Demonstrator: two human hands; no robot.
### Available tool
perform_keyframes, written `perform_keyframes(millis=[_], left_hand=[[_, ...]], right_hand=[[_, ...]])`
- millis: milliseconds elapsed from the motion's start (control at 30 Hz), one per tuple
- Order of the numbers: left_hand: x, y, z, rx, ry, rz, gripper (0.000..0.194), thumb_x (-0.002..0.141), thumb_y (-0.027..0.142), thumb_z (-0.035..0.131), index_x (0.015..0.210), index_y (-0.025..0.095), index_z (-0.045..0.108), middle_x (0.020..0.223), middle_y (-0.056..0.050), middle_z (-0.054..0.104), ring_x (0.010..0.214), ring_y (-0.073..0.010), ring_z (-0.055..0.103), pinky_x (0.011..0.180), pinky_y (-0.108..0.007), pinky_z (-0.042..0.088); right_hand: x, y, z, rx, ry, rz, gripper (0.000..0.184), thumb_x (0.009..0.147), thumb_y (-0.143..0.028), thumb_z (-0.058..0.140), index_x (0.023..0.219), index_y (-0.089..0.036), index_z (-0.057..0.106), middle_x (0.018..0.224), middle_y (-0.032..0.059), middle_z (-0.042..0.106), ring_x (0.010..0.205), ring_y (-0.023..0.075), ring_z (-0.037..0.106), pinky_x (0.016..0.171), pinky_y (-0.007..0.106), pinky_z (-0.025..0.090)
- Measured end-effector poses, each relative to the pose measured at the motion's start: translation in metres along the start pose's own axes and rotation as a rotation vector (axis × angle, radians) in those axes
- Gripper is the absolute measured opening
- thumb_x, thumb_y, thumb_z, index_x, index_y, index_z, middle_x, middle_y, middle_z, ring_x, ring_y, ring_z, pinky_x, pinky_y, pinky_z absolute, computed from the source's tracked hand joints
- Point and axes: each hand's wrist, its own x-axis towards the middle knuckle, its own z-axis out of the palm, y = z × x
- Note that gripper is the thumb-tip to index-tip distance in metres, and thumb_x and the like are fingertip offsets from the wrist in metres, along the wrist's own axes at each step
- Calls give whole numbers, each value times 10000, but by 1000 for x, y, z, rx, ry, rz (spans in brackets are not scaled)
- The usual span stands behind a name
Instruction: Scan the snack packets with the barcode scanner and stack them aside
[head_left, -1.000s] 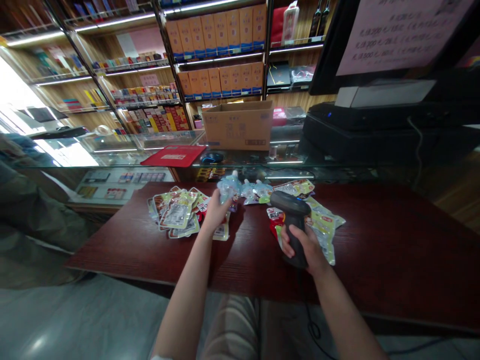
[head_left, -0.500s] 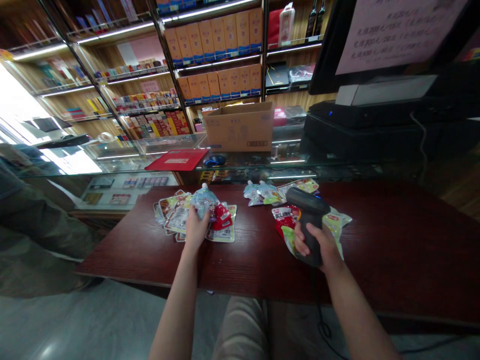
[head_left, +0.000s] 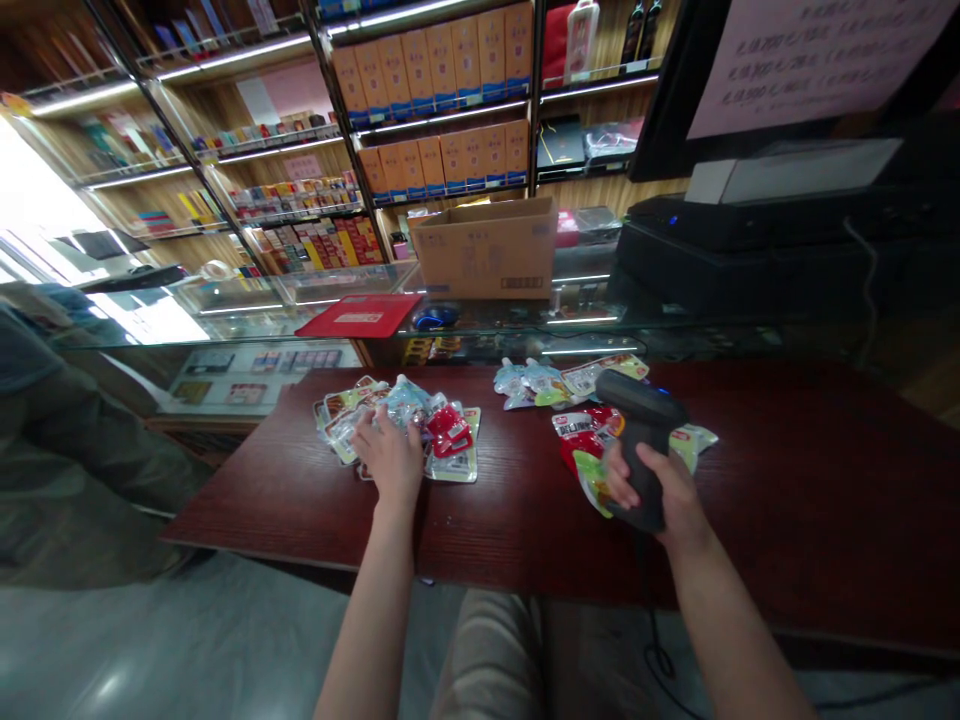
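Observation:
My left hand (head_left: 390,460) is open, fingers spread over the near edge of a pile of snack packets (head_left: 341,415). A pale blue spouted pouch (head_left: 406,393) lies on that pile, just beyond my fingertips. Right of it rests a small red packet (head_left: 451,431). My right hand (head_left: 664,490) is wrapped round the handle of a black barcode scanner (head_left: 641,410), its head tipped up to the left. Behind and beneath the scanner lie a red packet (head_left: 574,430) and a green-and-white packet (head_left: 697,440), both partly hidden.
More spouted pouches (head_left: 529,380) lie at the back of the dark wooden table (head_left: 495,510). Beyond it is a glass counter with a cardboard box (head_left: 487,250), a red mat (head_left: 360,315) and a mouse (head_left: 436,318). The scanner's cable (head_left: 656,630) hangs off the front edge. A person's leg (head_left: 82,460) is at left.
My left hand has let go of the pale blue pouch, its fingers now spread. The pouch stays on the pile. My right hand still holds the scanner, and the view has shifted slightly.

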Motion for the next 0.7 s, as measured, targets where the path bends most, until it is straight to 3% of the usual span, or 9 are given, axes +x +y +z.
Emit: perform_keyframes(millis=[100, 267, 400, 500, 700], left_hand=[[-3, 22, -2, -62, -68, 132, 366, 887, 256, 520, 1224, 126, 582, 1281, -210, 513, 1223, -375, 468, 1059, -573, 351], [-11, 82, 23, -348, -397, 348, 246, 858, 228, 574, 1097, 195, 623, 1104, -135, 615, 1064, -299, 589, 984, -444, 437], [-14, 138, 57, -387, -519, 239, 342, 829, 370, 685, 1087, 154, 624, 1062, -189, 662, 1065, -351, 628, 987, -467, 433], [-14, 169, 77, -183, -645, 150, 465, 869, 493, 622, 1118, 100, 615, 1108, -241, 672, 1126, -383, 623, 993, -485, 435], [-14, 187, 100, 51, -649, 67, 639, 862, 586, 577, 1257, 84, 569, 1254, -251, 637, 1196, -385, 599, 997, -478, 446]], right_hand=[[0, -1, 0, 9, -6, 2, 377, 841, -500, 689, 625, -205, 597, 493, -27, 438, 381, 104, 348, 386, 266, 303], [0, -3, 3, 46, 26, 3, 370, 824, -477, 715, 612, -201, 589, 486, -34, 437, 372, 89, 343, 383, 250, 296], [0, -3, 5, 72, 31, 15, 366, 813, -471, 731, 628, -197, 574, 478, -41, 442, 370, 85, 367, 381, 236, 316], [2, -2, 4, 99, 57, -9, 320, 796, -458, 746, 714, -202, 572, 533, -45, 490, 359, 75, 368, 361, 226, 329], [4, 4, -3, 136, 50, -27, 283, 843, -421, 713, 987, -210, 593, 617, -60, 533, 358, 67, 404, 359, 209, 366]])
